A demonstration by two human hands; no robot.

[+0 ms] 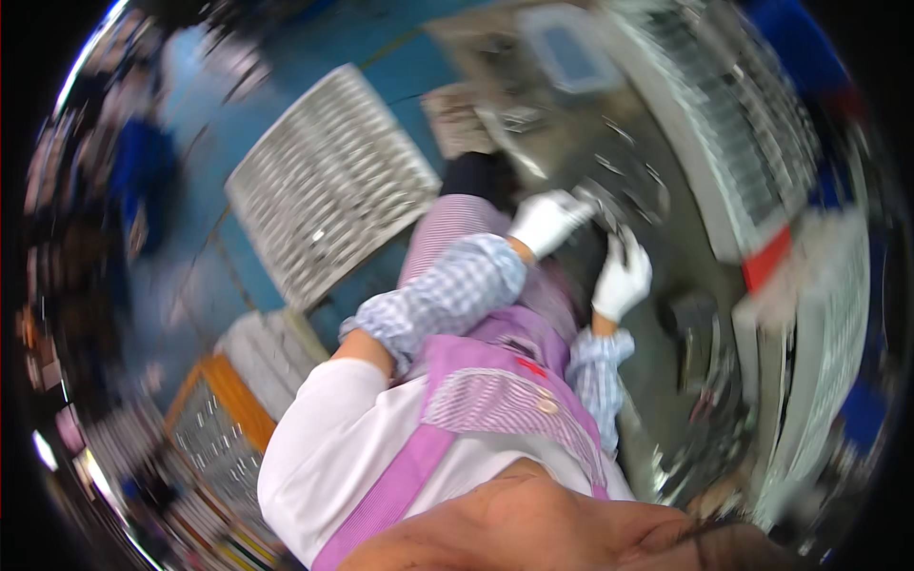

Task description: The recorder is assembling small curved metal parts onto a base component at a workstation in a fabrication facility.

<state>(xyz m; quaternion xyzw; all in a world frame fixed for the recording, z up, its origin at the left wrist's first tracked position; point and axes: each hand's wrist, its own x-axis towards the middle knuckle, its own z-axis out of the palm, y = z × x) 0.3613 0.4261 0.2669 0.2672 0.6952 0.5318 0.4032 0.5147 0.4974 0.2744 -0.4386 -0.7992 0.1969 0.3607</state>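
Blue floor (395,74) and grey work surface (687,259) show under motion blur. The left hand (550,224), white-gloved, has its fingers drawn together at a small shiny piece (592,197); a firm hold cannot be told. The right hand (624,276), likewise gloved, is bent near that piece; its grip cannot be told. Beyond lie blurred curved pieces (657,181). Farther out are a pale ridged tray (297,124) at left, a clear container (571,52) ahead and a pale rack (684,157) at right.
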